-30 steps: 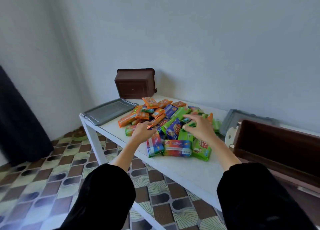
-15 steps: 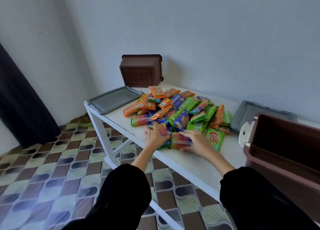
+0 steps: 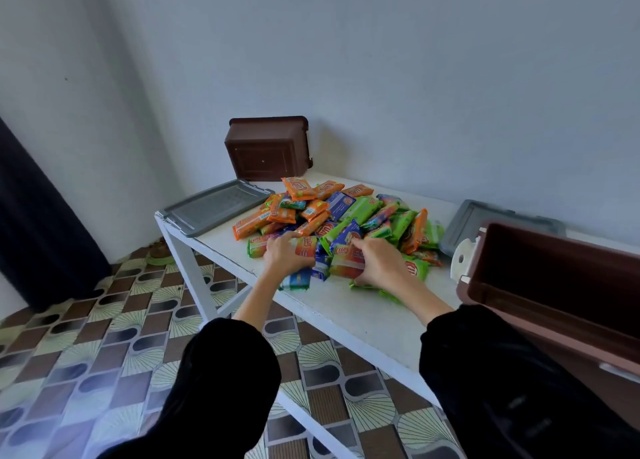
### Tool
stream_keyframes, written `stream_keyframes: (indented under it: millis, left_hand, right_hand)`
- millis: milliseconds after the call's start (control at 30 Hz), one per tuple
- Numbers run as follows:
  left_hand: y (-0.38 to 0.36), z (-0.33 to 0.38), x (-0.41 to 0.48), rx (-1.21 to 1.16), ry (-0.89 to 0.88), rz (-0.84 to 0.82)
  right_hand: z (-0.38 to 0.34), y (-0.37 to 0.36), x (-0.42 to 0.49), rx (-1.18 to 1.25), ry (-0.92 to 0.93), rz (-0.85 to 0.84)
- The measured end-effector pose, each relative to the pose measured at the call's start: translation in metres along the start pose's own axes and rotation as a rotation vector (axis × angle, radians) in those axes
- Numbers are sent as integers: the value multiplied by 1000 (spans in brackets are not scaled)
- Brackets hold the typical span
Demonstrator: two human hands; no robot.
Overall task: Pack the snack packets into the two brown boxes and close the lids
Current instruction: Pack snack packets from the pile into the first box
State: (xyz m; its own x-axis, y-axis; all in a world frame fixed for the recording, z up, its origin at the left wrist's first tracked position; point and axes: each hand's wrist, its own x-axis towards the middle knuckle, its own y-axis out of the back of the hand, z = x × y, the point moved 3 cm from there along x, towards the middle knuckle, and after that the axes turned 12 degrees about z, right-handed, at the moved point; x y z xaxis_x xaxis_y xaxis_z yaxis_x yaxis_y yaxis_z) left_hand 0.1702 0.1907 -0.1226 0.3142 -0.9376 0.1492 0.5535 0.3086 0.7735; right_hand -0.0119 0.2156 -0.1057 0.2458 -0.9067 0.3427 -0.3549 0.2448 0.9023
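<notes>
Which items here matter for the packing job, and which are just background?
Job: snack packets, far brown box, near brown box, left grey lid, right grey lid, left hand and right hand gripping packets.
Background: white table, dark curtain, floor tiles.

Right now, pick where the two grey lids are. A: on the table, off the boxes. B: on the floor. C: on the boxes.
A: the left grey lid and the right grey lid both lie on the white table, covering nothing.
</notes>
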Motion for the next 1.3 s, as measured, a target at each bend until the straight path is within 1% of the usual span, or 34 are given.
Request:
stream_keyframes:
  millis: [100, 267, 400, 533, 633, 733, 900, 1000, 1100, 1300]
  left_hand:
    - [23, 32, 3, -67, -175, -16]
    - [33, 122, -10, -146, -546, -130]
    - [5, 192, -30, -144, -765, -259]
    - [-34, 246, -59, -84, -975, -390]
    - [-68, 274, -80, -33, -1079, -516]
    - [-101, 298, -102, 76, -1191, -595]
    - [-156, 314, -127, 314, -1310, -739]
    - [-183, 307, -133, 420, -1361, -741]
    - [-197, 299, -137, 437, -1401, -742]
    - [-205, 295, -139, 478, -1466, -729]
  right_hand:
    - [7, 39, 5, -13, -88, 122]
    - [41, 116, -10, -35, -224, 264]
    - [87, 160, -42, -125, -350, 262]
    - [142, 184, -82, -192, -493, 188]
    - [181, 191, -111, -216, -566, 114]
    - [209, 190, -134, -211, -616, 25]
    - [236, 173, -156, -246, -614, -132]
    - [247, 158, -164, -284, -593, -199]
    - [255, 148, -169, -312, -582, -244]
    - [261, 137, -167, -318, -541, -270]
